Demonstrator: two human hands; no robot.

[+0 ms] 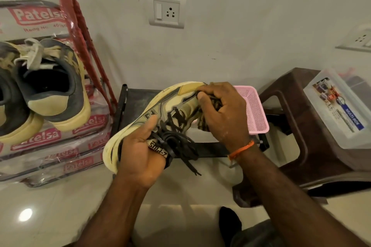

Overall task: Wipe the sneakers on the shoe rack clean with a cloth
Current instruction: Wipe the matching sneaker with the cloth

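A beige sneaker with black laces and a cream sole is held in the air at the centre, sole toward the left. My left hand grips its heel end, thumb pressed on the side. My right hand holds a dark patterned cloth bunched against the shoe's upper near the toe. Most of the cloth is hidden under my fingers. Below the shoe stands a low black shoe rack.
A grey and tan sneaker pair sits on a plastic-wrapped stack at left, with a red frame behind. A pink basket, a brown plastic stool bearing a clear box, and a wall socket are nearby.
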